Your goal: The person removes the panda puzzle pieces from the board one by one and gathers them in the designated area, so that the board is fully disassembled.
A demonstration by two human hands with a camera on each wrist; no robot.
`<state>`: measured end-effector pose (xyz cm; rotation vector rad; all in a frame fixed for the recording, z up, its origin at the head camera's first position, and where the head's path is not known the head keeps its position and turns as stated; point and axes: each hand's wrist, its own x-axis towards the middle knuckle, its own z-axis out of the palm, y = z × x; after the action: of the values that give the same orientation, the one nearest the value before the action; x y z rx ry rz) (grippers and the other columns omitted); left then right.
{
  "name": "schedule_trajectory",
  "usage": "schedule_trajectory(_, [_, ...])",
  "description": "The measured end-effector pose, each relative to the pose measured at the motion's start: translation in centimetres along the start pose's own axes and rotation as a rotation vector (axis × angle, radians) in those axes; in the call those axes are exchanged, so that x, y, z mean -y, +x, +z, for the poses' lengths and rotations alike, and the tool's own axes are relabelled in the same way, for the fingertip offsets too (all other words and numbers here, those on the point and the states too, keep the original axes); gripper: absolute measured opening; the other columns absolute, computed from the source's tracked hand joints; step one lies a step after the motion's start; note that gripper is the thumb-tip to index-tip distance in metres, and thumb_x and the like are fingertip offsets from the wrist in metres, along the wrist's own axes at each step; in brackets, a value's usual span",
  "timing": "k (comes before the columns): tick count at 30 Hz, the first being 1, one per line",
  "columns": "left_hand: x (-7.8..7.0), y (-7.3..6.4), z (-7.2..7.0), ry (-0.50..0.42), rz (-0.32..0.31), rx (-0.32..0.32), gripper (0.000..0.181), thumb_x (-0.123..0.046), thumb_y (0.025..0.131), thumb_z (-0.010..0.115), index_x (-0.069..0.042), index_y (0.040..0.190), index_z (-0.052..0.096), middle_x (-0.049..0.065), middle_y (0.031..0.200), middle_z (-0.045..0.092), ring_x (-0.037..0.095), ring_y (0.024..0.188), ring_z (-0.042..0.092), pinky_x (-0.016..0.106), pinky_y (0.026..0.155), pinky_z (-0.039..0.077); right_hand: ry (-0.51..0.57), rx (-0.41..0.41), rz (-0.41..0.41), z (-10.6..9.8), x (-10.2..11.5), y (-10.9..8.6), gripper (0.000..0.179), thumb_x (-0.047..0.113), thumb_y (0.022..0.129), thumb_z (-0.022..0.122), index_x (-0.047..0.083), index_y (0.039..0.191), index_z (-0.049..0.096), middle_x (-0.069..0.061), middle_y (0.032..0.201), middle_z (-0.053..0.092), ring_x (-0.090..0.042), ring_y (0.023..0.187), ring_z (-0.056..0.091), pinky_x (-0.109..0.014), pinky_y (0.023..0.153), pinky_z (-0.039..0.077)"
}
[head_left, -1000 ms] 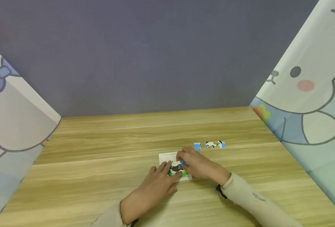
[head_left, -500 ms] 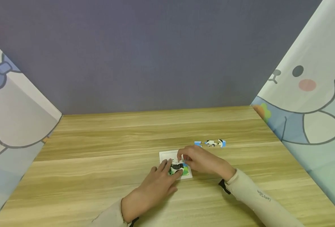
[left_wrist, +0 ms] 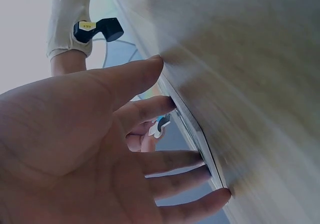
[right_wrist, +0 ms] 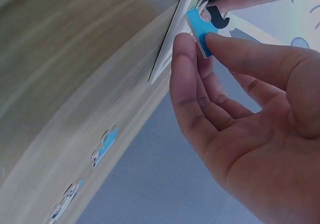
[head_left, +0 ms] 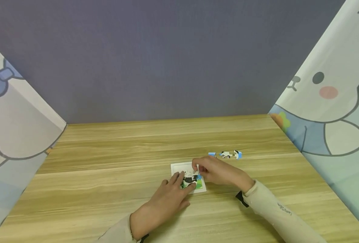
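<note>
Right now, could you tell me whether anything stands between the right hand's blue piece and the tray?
Nothing visible does: the right hand pinches the blue piece over the right of the tray; the left hand lies farther left.

I see a thin white square puzzle board (head_left: 177, 167) lying flat, its lower part filled with black, white and green picture; my left hand (head_left: 166, 194) rests fingers on it. My right hand (head_left: 217, 171) pinches a small blue jigsaw piece (right_wrist: 201, 29) at the board's right; contact unclear. Beyond, in a row: a blue piece (head_left: 212, 153), partly hidden, a panda-face piece (head_left: 225, 154), a white-black-blue piece (head_left: 237, 154).
</note>
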<state>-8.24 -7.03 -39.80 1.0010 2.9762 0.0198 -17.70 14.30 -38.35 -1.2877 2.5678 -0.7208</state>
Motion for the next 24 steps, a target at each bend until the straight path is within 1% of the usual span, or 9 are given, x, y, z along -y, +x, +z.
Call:
schedule_trajectory(3, [-0.1,0.0,0.1,0.008,-0.001,-0.007,0.053,-0.044,0.094,0.066,-0.029,0.143,0.053,0.022,0.146,0.048,0.036,0.133,0.049,0.05,0.087,0.054,-0.018,-0.01,0.021,-0.1,0.2,0.0,0.022,-0.009,0.088,0.061,0.012,0.095,0.06,0.008,0.067,0.052,-0.002,0.058,0.043,-0.02,0.054,0.04])
schedule_trajectory(5, [-0.1,0.1,0.2,0.007,-0.009,0.007,0.055,-0.045,0.095,0.065,-0.027,0.145,0.05,0.021,0.148,0.047,0.036,0.134,0.048,0.049,0.089,0.053,-0.028,-0.025,0.041,-0.4,0.5,-0.1,0.021,-0.006,0.09,0.062,0.014,0.096,0.06,0.009,0.067,0.053,-0.002,0.058,0.045,-0.021,0.054,0.042])
schedule_trajectory(7, [-0.2,0.1,0.3,0.001,-0.022,0.028,0.057,-0.045,0.096,0.062,-0.026,0.148,0.047,0.021,0.15,0.045,0.035,0.136,0.046,0.049,0.092,0.052,-0.019,-0.037,0.061,-0.7,0.6,-0.2,0.019,-0.004,0.091,0.062,0.014,0.098,0.061,0.007,0.069,0.056,-0.003,0.059,0.047,-0.022,0.055,0.043])
schedule_trajectory(10, [-0.2,0.1,0.4,-0.007,-0.04,0.054,0.059,-0.047,0.098,0.06,-0.026,0.15,0.045,0.02,0.152,0.043,0.035,0.138,0.044,0.049,0.095,0.051,0.001,-0.068,0.065,-1.2,0.6,-0.3,0.017,-0.004,0.092,0.06,0.012,0.099,0.061,0.005,0.071,0.057,-0.004,0.061,0.048,-0.023,0.056,0.044])
schedule_trajectory(12, [-0.2,0.1,0.4,-0.013,-0.043,0.049,0.057,-0.046,0.098,0.06,-0.026,0.15,0.046,0.02,0.152,0.043,0.035,0.138,0.045,0.049,0.094,0.052,0.022,-0.079,0.068,-1.4,0.4,-0.5,0.017,-0.004,0.093,0.059,0.011,0.099,0.061,0.005,0.071,0.055,-0.005,0.061,0.048,-0.023,0.055,0.044])
schedule_trajectory(18, [-0.3,0.1,0.2,-0.041,-0.046,0.057,0.055,-0.044,0.098,0.061,-0.028,0.149,0.048,0.019,0.152,0.043,0.034,0.137,0.045,0.05,0.093,0.052,0.044,-0.127,0.089,-1.8,-0.3,-2.0,0.018,-0.003,0.094,0.061,0.014,0.1,0.061,0.007,0.071,0.054,-0.007,0.061,0.048,-0.024,0.055,0.043])
schedule_trajectory(21, [-0.3,0.1,0.2,-0.044,-0.049,0.07,0.056,-0.044,0.098,0.061,-0.029,0.15,0.047,0.019,0.153,0.042,0.034,0.138,0.044,0.05,0.093,0.052,0.031,-0.164,0.094,-2.0,-0.7,-2.8,0.019,-0.002,0.094,0.062,0.016,0.101,0.062,0.006,0.073,0.056,-0.007,0.063,0.05,-0.024,0.056,0.045])
schedule_trajectory(24, [-0.2,0.0,0.1,-0.038,-0.044,0.071,0.057,-0.045,0.097,0.061,-0.03,0.15,0.046,0.018,0.153,0.042,0.034,0.138,0.044,0.049,0.093,0.053,0.057,-0.182,0.105,-2.2,-1.0,-3.5,0.019,-0.002,0.094,0.063,0.016,0.1,0.063,0.002,0.076,0.06,-0.007,0.065,0.052,-0.025,0.058,0.048])
